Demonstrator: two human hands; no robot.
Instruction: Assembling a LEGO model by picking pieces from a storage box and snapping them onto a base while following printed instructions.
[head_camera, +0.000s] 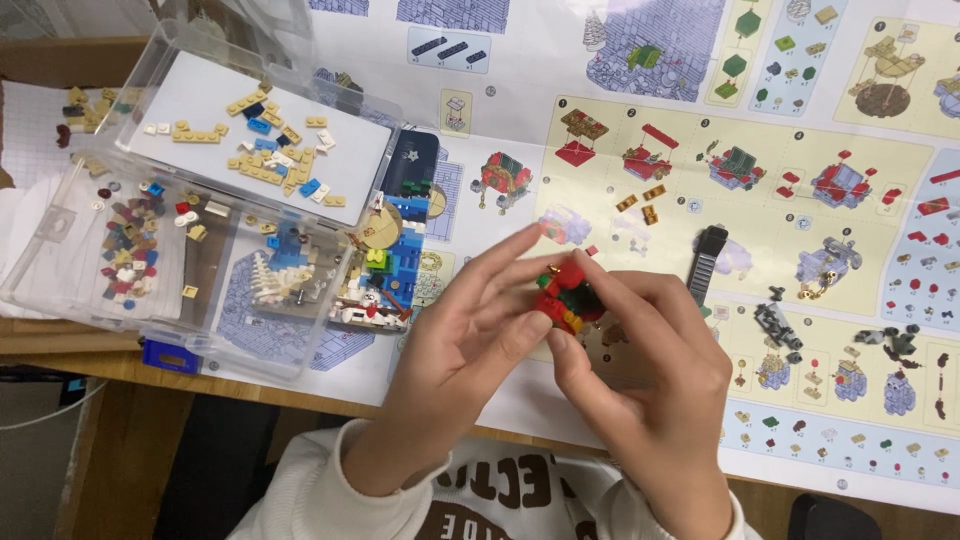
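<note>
While both hands meet over the large printed paper instruction sheet (620, 90), the left hand (455, 350) and right hand (650, 380) pinch a small red, green and yellow plastic brick model (566, 294) between closed fingertips (thumbs beneath). Clear plastic sorting trays (60, 255) of loose bricks sit well apart, leftward.

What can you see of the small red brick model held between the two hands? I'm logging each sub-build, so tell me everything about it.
The small red brick model is a compact cluster of tiny plastic-looking bricks, mostly red, with dark green and black parts and a bit of yellow at its lower edge. A rounded red piece sits on top. It is held above the instruction sheet, pinched between the fingertips of the left hand and the right hand. Fingers hide its underside and far side.
</note>
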